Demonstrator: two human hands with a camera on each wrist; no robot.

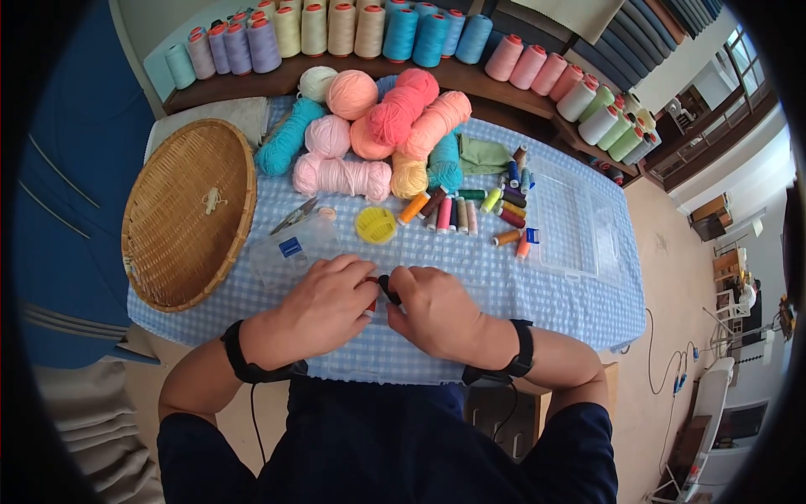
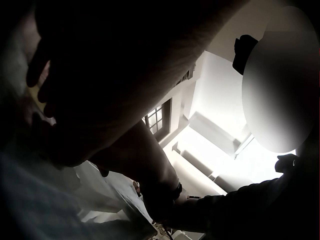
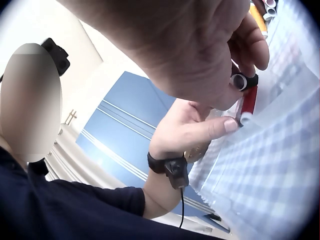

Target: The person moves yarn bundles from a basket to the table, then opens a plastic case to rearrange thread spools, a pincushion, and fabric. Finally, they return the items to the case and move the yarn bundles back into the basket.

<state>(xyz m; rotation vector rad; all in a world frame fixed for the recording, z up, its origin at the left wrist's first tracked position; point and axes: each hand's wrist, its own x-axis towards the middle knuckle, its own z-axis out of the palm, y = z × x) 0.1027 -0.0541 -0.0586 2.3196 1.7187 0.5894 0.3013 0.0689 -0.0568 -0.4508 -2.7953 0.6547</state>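
My left hand [image 1: 323,302] pinches a red thread spool [image 3: 249,102] at its fingertips, with the thumb by the spool's white end in the right wrist view. Close beside it, my right hand [image 1: 437,311] grips a black thread spool [image 1: 388,291] between fingers and thumb. The two spools are side by side, nearly meeting, over the near part of the table. Clear plastic shows beneath the hands. In the left wrist view the left hand [image 2: 95,100] is a dark silhouette, and its fingertips' work is hidden.
Several small thread spools [image 1: 444,215] lie beyond the hands, near a yellow round case [image 1: 375,225] and snips [image 1: 295,215]. Yarn balls [image 1: 353,94] pile up behind. A woven basket [image 1: 189,227] sits left, a clear plastic box [image 1: 575,273] right. Large thread cones [image 1: 431,40] line the shelf.
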